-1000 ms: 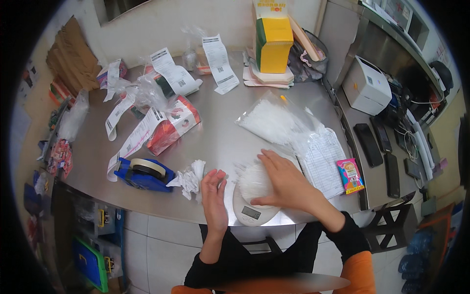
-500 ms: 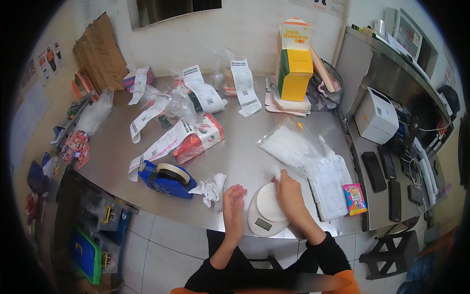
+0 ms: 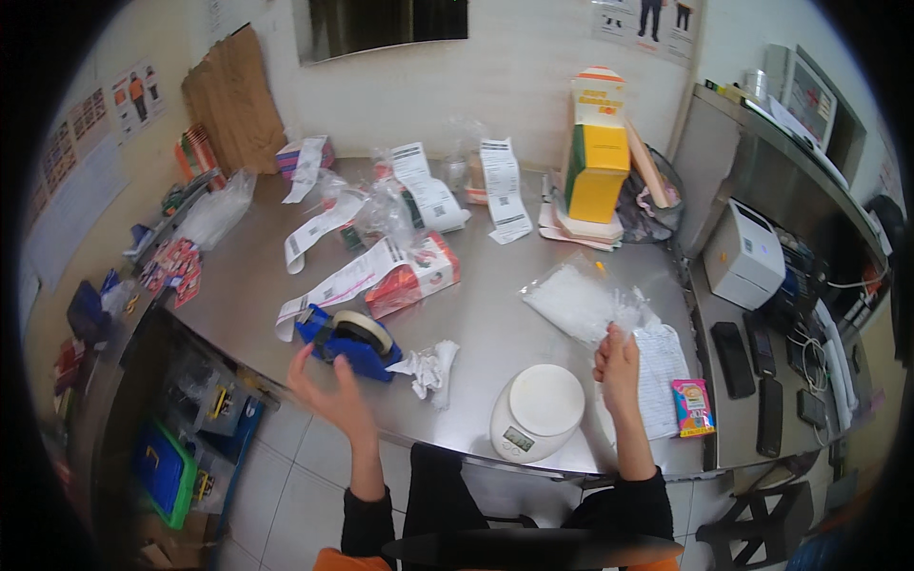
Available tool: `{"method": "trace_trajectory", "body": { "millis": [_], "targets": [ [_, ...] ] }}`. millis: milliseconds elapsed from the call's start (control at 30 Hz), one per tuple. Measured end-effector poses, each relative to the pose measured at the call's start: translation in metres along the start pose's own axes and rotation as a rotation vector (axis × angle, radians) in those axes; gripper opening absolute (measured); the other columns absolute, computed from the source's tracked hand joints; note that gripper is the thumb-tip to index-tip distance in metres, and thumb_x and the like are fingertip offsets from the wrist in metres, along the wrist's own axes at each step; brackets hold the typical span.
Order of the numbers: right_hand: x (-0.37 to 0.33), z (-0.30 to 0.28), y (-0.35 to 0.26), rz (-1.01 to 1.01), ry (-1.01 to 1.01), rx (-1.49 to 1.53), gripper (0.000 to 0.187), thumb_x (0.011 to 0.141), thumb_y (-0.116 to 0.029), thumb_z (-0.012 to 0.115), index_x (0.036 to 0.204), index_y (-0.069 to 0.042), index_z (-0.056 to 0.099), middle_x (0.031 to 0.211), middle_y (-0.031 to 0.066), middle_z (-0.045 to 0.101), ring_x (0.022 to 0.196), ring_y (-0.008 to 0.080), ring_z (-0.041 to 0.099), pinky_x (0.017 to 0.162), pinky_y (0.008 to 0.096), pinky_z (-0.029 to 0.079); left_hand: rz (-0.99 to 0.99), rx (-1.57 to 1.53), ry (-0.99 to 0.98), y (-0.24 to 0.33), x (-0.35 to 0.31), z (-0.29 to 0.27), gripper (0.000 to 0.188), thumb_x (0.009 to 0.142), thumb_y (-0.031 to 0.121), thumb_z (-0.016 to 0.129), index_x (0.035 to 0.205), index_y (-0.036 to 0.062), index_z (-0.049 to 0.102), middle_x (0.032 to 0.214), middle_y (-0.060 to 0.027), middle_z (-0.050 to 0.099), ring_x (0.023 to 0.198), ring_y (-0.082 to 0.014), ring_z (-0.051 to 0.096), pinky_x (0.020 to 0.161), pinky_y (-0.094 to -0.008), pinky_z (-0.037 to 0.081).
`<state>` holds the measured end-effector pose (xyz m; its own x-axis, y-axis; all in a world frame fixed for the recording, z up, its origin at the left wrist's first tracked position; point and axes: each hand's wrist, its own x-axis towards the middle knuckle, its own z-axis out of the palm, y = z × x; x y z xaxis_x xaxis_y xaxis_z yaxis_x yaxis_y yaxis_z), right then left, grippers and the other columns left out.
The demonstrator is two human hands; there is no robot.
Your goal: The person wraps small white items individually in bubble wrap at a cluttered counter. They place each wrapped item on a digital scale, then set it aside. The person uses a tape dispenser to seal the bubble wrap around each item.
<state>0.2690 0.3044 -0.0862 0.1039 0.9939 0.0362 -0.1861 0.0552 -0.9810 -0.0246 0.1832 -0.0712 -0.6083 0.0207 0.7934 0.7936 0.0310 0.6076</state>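
Observation:
My left hand (image 3: 338, 398) is open, fingers spread, just in front of the blue tape dispenser (image 3: 367, 360); it holds nothing. My right hand (image 3: 619, 366) is closed in a pinch on crumpled clear plastic (image 3: 625, 310) that looks like a small bag. Behind this plastic lies a larger clear bag with white contents (image 3: 564, 300), and the overlap hides where one ends. Between my hands a white kitchen scale (image 3: 545, 404) stands near the front edge with a bare plate and a small display. Crumpled white paper (image 3: 433, 371) lies left of it.
Written paper sheets (image 3: 662, 366) and a small pink-blue packet (image 3: 692, 407) lie at right. A red box (image 3: 414, 276) and several bagged items with printed slips (image 3: 433, 198) fill the back left. A yellow carton (image 3: 598, 171) stands behind; a white printer (image 3: 745, 252) is far right.
My right hand has moved right, off the scale, with the plastic in it. The left hand has swung left toward the tape dispenser and opened wider. The whole view has shifted slightly.

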Motion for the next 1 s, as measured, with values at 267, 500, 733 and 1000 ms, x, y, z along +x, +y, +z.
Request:
{"method": "trace_trajectory", "body": {
  "millis": [267, 500, 733, 1000],
  "targets": [
    [-0.062, 0.021, -0.032, 0.116, -0.224, 0.088, 0.019, 0.097, -0.031, 0.044, 0.092, -0.013, 0.047, 0.062, -0.0062, 0.032, 0.046, 0.0031, 0.026, 0.039, 0.0195, 0.018, 0.072, 0.265, -1.082, 0.020, -0.033, -0.007, 0.039, 0.080, 0.032, 0.062, 0.112, 0.0101, 0.054, 0.089, -0.0130, 0.058, 0.077, -0.0318, 0.062, 0.062, -0.0438, 0.049],
    [-0.118, 0.012, -0.035, 0.270, -0.404, 0.152, 0.020, 0.099, -0.027, 0.040, 0.094, -0.008, 0.045, 0.062, -0.0050, 0.033, 0.047, 0.0041, 0.029, 0.040, 0.0205, 0.022, 0.127, 0.055, -1.115, 0.012, -0.049, 0.071, 0.032, 0.083, 0.021, 0.059, 0.109, 0.0030, 0.051, 0.086, -0.0226, 0.059, 0.077, -0.0393, 0.061, 0.066, -0.0472, 0.048],
    [-0.128, -0.002, -0.035, 0.231, -0.356, 0.138, 0.021, 0.098, -0.030, 0.042, 0.099, -0.009, 0.046, 0.063, -0.0056, 0.028, 0.048, 0.0039, 0.023, 0.040, 0.0199, 0.017, 0.060, 0.005, -0.966, 0.032, -0.023, 0.152, 0.029, 0.084, 0.014, 0.055, 0.109, 0.0004, 0.048, 0.094, -0.0261, 0.058, 0.080, -0.0421, 0.060, 0.066, -0.0479, 0.050],
    [-0.134, -0.010, -0.036, 0.287, -0.300, 0.154, 0.021, 0.098, -0.029, 0.042, 0.096, -0.009, 0.046, 0.063, -0.0046, 0.036, 0.049, 0.0044, 0.034, 0.040, 0.0201, 0.027, 0.311, 0.254, -1.311, 0.038, 0.015, 0.135, 0.057, 0.081, 0.023, 0.062, 0.131, 0.0076, 0.040, 0.107, -0.0224, 0.057, 0.095, -0.0388, 0.059, 0.079, -0.0469, 0.048]
  ]
}}
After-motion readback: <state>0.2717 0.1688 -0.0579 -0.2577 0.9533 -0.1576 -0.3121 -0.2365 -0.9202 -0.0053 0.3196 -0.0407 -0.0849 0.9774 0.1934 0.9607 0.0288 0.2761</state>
